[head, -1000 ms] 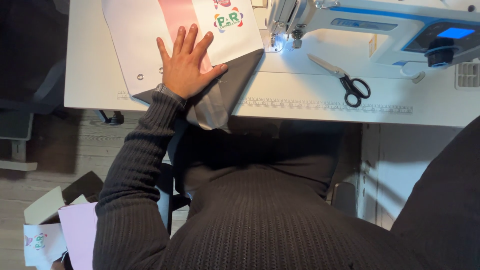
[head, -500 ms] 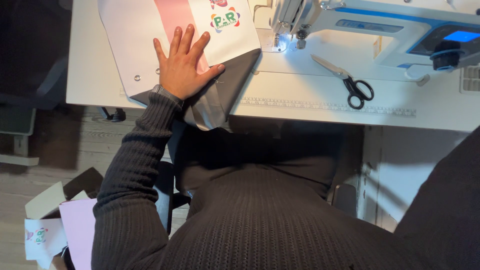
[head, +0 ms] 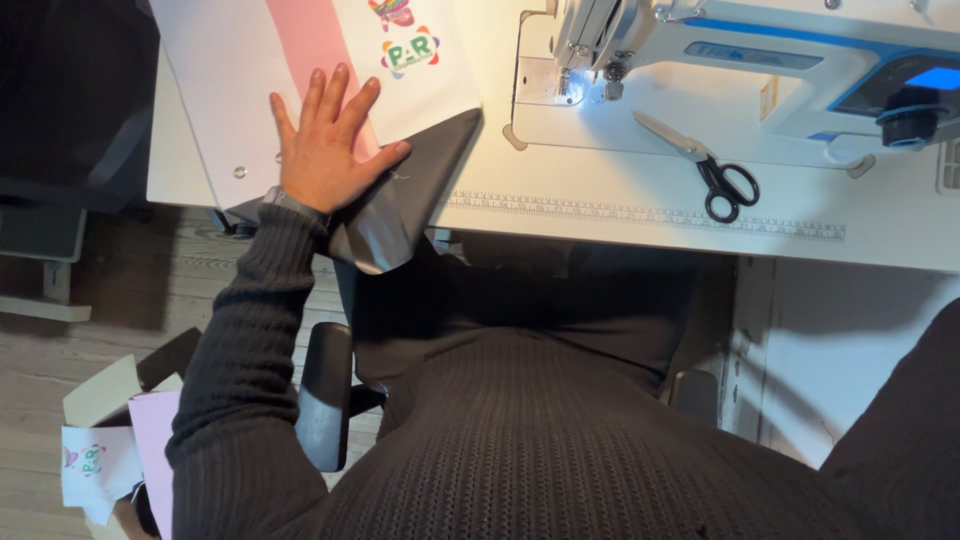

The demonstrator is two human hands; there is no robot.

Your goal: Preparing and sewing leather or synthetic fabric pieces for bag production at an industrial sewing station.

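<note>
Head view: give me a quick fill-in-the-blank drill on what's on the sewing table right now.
1. The left hand lies flat, fingers spread, on the white and ____ panel.
2. A corner of ____ fabric sticks out from under that panel, over the table edge.
3. The black-handled ____ lie shut beside the sewing machine.
4. The ____ hand is out of view.

Missing words: pink; grey; scissors; right

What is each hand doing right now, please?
Left hand: open, pressed flat on the white and pink sheet.
Right hand: not in view.
</note>
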